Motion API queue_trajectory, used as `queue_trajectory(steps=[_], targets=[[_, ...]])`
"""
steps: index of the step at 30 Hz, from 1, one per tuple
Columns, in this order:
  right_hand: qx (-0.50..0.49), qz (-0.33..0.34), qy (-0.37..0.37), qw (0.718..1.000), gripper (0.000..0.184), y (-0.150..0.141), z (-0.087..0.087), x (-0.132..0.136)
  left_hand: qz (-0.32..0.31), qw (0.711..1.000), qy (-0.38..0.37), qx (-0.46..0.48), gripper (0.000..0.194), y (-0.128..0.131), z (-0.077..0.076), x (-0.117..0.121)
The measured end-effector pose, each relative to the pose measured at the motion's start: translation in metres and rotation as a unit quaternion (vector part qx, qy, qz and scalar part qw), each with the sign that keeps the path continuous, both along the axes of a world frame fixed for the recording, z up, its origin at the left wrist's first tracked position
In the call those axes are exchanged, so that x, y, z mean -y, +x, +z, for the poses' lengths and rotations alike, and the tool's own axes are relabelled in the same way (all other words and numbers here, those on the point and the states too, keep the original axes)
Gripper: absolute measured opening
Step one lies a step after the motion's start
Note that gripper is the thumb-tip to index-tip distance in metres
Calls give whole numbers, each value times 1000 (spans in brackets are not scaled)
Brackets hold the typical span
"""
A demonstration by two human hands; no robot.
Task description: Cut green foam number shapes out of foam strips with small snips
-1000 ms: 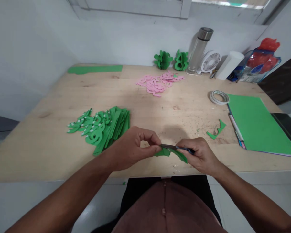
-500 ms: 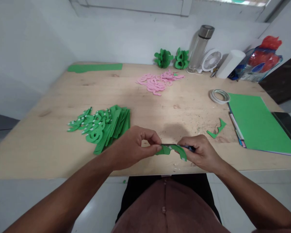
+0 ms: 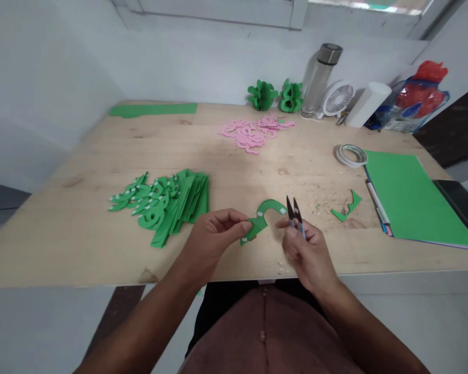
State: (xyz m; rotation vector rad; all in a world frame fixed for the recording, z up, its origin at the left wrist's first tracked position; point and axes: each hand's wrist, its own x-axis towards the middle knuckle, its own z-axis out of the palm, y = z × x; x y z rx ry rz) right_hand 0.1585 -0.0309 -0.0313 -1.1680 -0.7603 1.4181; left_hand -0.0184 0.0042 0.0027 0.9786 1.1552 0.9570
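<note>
My left hand (image 3: 220, 234) pinches a green paper cutout (image 3: 271, 204) between thumb and finger, above the table's front edge. The cutout has a curved, hook-like arm with small white patches on it, and an angular end at my fingers. In my right hand (image 3: 306, 249) are small dark-bladed thread snips (image 3: 294, 210), blades slightly apart and pointing up and away. The snips are close beside the curved tip of the cutout. To the left of my left hand lies a pile of green paper strips (image 3: 187, 202) with curved green cutouts (image 3: 152, 202) bearing white patches.
Pink cutouts (image 3: 251, 134) lie farther back, before two standing green paper shapes (image 3: 262, 95). A bottle (image 3: 320, 78), small fan (image 3: 338, 98) and white roll (image 3: 368, 104) stand along the wall. Rightward are tape rolls (image 3: 351, 156), a green scrap (image 3: 347, 206), green sheets (image 3: 417, 197) and a phone (image 3: 460, 205).
The snips have come away from the paper and turned from pointing left to pointing upward. My left hand has tilted the cutout, so its curved arm now shows flat.
</note>
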Motion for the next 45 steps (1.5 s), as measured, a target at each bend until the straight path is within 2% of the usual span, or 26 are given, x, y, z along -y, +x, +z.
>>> queue_trajectory(steps=[5, 10, 16, 23, 26, 30, 33, 38, 45], targets=[[12, -66, 26, 997, 16, -29, 2, 2, 79, 994, -14, 75, 11, 16, -7, 14], [41, -59, 60, 996, 15, -36, 3, -1, 105, 988, -26, 107, 12, 22, -9, 24], [71, -64, 42, 995, 16, -32, 5, -1, 95, 993, -6, 71, 6, 17, -8, 22], [72, -12, 0, 997, 19, -29, 7, 0, 12, 999, 10, 41, 5, 13, 1, 11], [47, -15, -17, 999, 21, -28, 6, 0, 26, 999, 1, 47, 5, 14, -2, 11], [19, -53, -27, 998, 23, -25, 7, -2, 50, 995, -31, 77, 7, 15, -8, 13], [22, -73, -21, 997, 25, -21, 10, -8, 38, 994, -51, 85, 11, 15, -9, 15], [32, -63, -10, 997, 21, -18, 16, -18, 10, 993, -75, 88, 17, 17, -9, 17], [79, -63, -1, 995, 23, -18, 16, -18, 11, 998, -43, 46, 14, 17, -11, 18]])
